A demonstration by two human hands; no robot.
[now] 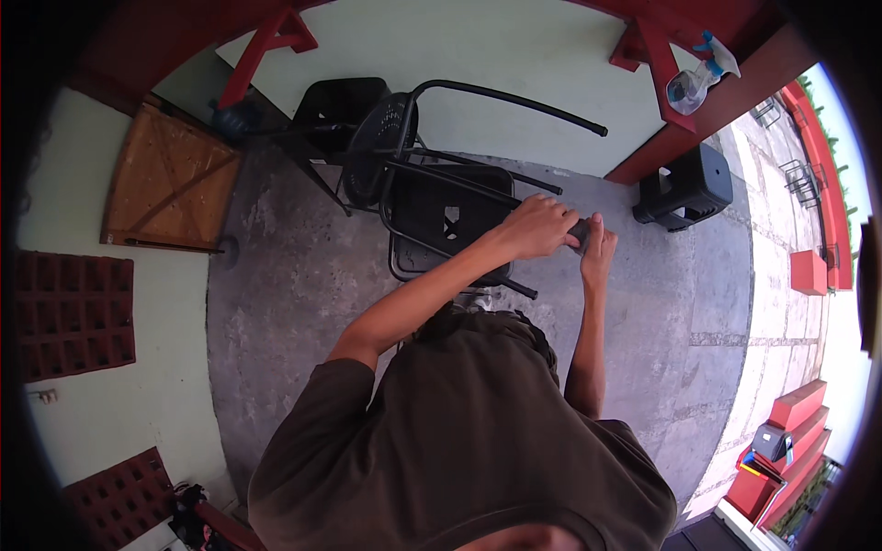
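- Concrete floor (303,275): grey, mottled, spans the middle of the view; paving slabs (781,321) run along its right side.
- Pale wall (514,46): upper centre, with red brackets (280,32) fixed against it.
- Black metal chair (441,211): tipped over on the floor, seat face towards the camera, tubular legs sticking out to the right. A second black chair (340,106) lies just behind it, touching or overlapping; exact contact not resolvable.
- Wooden panel (170,179): brown, cross-braced, leaning at the left wall.
- Black stool-like plastic block (684,188): on the floor right of the chairs, apart from them.
- Spray bottle (698,78): clear body, blue trigger head, resting on the red ledge at upper right. Contents cannot be made out; the body looks see-through.
- Left hand (537,225): fingers curled shut over a small dark grey object (579,231), just past the chair's leg ends.
- Right hand (599,248): raised upright, fingers together, pressed against the same object from the right side; full clamp cannot be confirmed.
- Small dark grey object: held between the two hands, above the floor, just right of the tipped chair. Kind not resolvable.
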